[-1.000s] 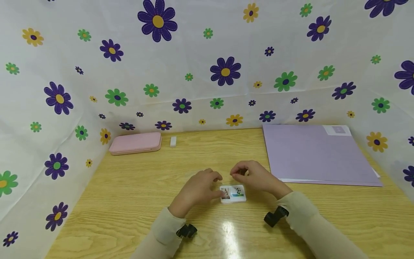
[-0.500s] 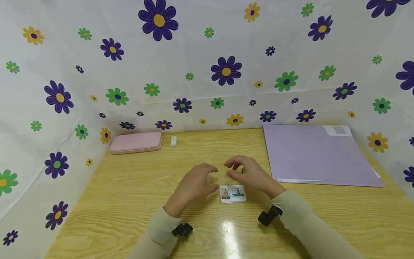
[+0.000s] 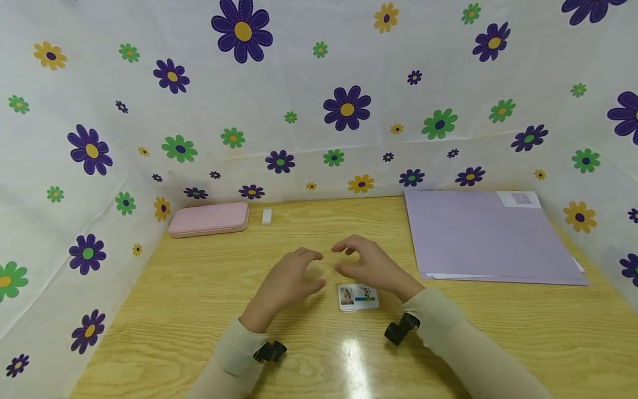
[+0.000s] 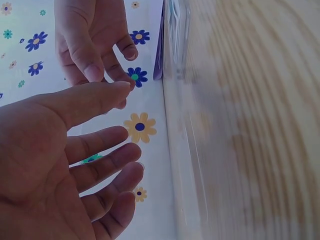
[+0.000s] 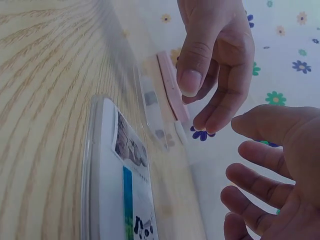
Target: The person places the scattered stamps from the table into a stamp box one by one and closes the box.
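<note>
From the head view, the left hand (image 3: 285, 280) hangs over the counter (image 3: 199, 288) of pale yellow wood with streaky grain and a glossy sheen, its grip loose, thumb and lightly bent fingers apart. The right hand (image 3: 371, 265) is just to its right, slightly farther off, its grip also apart with fingers softly arched. A flat white rectangular card with rounded corners (image 3: 358, 297) lies near, to the right of the left thumb and on the near side of the right hand, apart from both. Cream fabric sleeves (image 3: 226, 354) end at small black wrist cameras (image 3: 271, 351). Far left lie a smooth pink oblong case (image 3: 209, 219) and a small white block (image 3: 266, 216); far right, large flat lilac sheets (image 3: 488, 235) bear a white label. White creased cloth with purple, green and yellow flowers (image 3: 299, 83) stands behind

In the left wrist view, the left fingers are gently bent, the thumb extended, and the right hand shows past them with its fingertips spaced

In the right wrist view, the card shows clear layered edges, a greyish figure picture, a teal-to-green strip and a black-and-white print; beyond it is a faint clear flat piece (image 5: 148, 107), its exact shape hard to tell
</note>
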A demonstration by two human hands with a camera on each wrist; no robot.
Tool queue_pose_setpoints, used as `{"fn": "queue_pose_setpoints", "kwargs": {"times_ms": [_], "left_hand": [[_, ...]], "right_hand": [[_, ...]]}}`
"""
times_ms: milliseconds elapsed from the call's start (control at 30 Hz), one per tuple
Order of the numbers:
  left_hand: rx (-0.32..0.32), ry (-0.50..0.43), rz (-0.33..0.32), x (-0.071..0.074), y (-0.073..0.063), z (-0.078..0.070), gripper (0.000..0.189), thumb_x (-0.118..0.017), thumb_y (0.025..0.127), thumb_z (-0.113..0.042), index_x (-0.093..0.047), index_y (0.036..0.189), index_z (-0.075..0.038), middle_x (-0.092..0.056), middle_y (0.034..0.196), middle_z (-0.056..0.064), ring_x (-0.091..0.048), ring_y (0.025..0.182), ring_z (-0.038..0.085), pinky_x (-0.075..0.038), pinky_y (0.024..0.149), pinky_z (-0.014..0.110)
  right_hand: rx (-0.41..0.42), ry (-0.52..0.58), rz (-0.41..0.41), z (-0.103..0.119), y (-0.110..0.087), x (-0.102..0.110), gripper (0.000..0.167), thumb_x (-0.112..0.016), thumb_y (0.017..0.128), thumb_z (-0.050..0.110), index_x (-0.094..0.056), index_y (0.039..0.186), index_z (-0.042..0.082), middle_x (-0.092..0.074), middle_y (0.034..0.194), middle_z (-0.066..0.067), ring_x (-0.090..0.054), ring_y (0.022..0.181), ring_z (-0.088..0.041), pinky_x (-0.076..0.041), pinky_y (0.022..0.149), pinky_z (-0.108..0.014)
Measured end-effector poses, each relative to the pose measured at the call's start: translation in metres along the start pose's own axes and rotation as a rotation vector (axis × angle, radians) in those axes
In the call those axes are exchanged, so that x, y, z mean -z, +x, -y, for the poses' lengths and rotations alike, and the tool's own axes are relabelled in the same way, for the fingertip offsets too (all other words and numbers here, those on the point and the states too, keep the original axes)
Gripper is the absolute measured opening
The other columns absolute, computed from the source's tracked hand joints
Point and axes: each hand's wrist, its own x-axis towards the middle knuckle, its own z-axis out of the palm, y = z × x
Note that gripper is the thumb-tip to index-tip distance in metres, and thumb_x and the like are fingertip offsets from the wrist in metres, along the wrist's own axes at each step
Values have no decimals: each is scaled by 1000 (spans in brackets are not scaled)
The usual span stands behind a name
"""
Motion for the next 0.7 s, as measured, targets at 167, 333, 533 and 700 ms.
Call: {"fn": "queue_pose_setpoints", "kwargs": {"times_ms": [167,333,533,700], "left_hand": [[5,4,-9,4,-4,7,52,-77,88,-31,-60,131,-9,-58,131,7,-56,119,30,-45,98,46],[21,8,-11,10,-8,14,55,-78,86,-30,-60,132,-7,-58,132,9,-55,120,33,-45,98,49],[75,14,5,15,-13,23,58,-79,85,-32,-58,135,-8,-56,136,9,-52,124,33,-43,100,50],[97,17,10,18,-17,32,63,-81,83,-32,-57,136,-8,-55,137,10,-51,124,35,-42,101,52]], "right_hand": [[0,-4,20,4,7,-4,40,-72,91,16,-60,129,10,-58,128,-4,-52,117,-35,-46,94,-52],[12,-27,39,7,15,-9,45,-73,90,17,-58,132,10,-56,131,-6,-52,118,-36,-45,96,-52],[-9,-51,87,9,22,-15,52,-73,90,17,-55,137,7,-53,136,-7,-50,120,-36,-47,94,-49],[-34,-86,138,10,28,-20,58,-74,90,20,-51,141,7,-50,139,-7,-49,123,-35,-48,93,-47]]}}
